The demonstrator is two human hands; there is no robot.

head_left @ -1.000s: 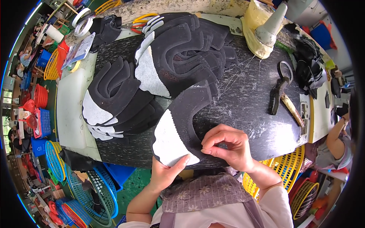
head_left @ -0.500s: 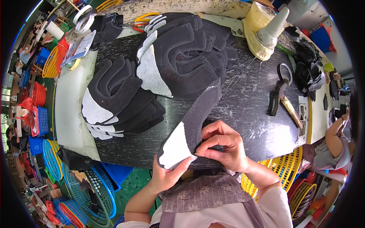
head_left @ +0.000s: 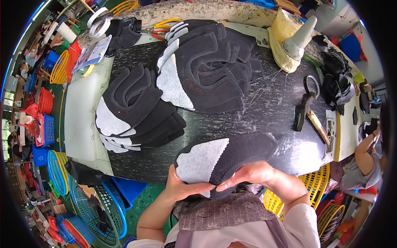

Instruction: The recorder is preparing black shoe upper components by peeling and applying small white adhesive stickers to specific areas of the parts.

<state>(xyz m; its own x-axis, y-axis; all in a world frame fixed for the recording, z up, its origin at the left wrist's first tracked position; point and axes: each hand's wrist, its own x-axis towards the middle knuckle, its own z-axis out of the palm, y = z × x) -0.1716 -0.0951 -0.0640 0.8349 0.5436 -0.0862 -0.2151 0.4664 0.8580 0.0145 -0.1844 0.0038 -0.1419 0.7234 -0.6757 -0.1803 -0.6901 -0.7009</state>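
Observation:
A black curved shoe-upper piece [head_left: 250,149] with a white jagged-edged patch [head_left: 202,160] lies across the table's near edge. My left hand [head_left: 178,188] pinches its patched end, thumb on top. My right hand [head_left: 250,173] grips the near edge beside the patch, its thumb tip close to the left thumb; most of its fingers are hidden. Farther off, a big fanned pile of like black pieces [head_left: 225,89] spreads over the table. To its left sits a smaller stack [head_left: 144,99], white patches facing left.
On the right lie a hammer [head_left: 315,122] and a tape ring [head_left: 312,84]. A grey cone [head_left: 298,39] on a yellow wrapped base stands at the back right. Orange-handled scissors [head_left: 159,33] rest at the back. Plastic baskets [head_left: 99,211] flank the table; another person sits at right.
The held piece has swung round to the right and down, off the big pile, and now lies sideways near me. My right hand has turned over onto its near edge.

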